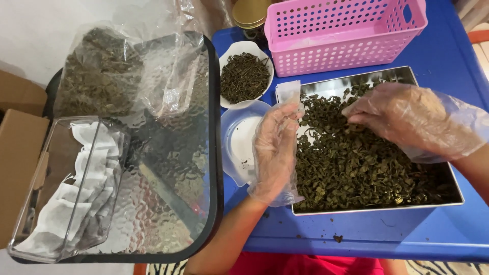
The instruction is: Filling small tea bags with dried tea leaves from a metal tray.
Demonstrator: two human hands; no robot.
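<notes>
A steel tray (456, 196) on the blue table holds a heap of dark green dried tea leaves (351, 163). My left hand (272, 147), in a clear plastic glove, holds a small white filter bag (289, 92) upright at the tray's left edge. My right hand (407, 119), also gloved, is over the leaves with its fingertips pinched on a few leaves near the bag.
A white bowl of darker tea (244, 76) and a white scale or dish (237, 145) stand left of the tray. A pink perforated basket (341, 33) is behind. On a glass side table (168, 168) sit a bag of leaves (102, 71) and a clear box of filter bags (66, 203).
</notes>
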